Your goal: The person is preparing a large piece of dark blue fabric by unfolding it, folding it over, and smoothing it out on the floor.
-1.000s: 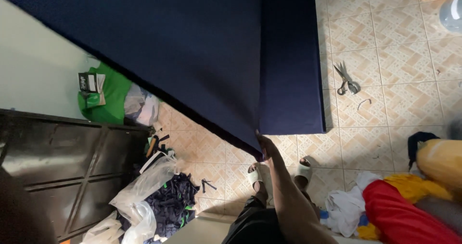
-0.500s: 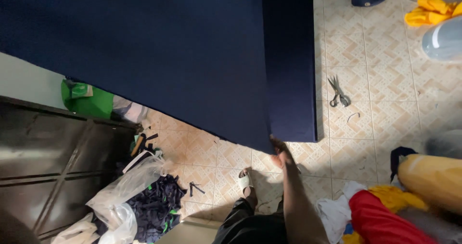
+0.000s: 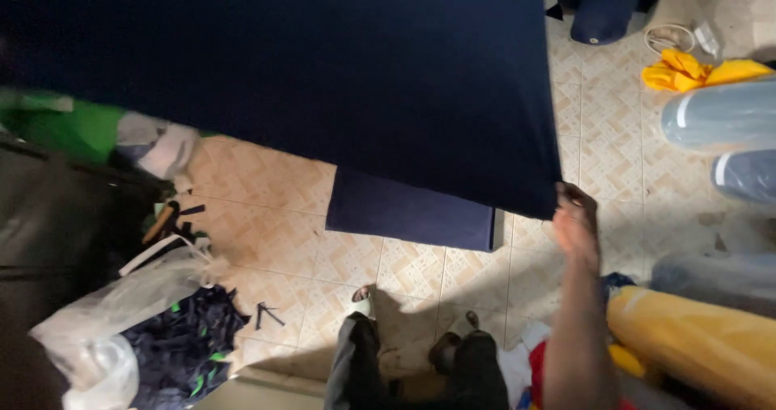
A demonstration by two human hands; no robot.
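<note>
I see a patterned beige tile floor (image 3: 267,192) under me. On it lie a folded navy fabric stack (image 3: 408,216), a clear plastic bag (image 3: 105,321) beside dark fabric scraps (image 3: 182,345), yellow cloth (image 3: 687,72), and an orange-yellow fabric roll (image 3: 695,345).

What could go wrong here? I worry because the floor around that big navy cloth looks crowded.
The right hand grips only one corner of the dark blue cloth, so it might slip and drop onto the tiled floor. The spread cloth hides much of the floor, and small dark tools and a plastic bag of scraps lie close to the person's feet, so a trip seems possible. The yellow fabric roll crowds the right side.
</note>
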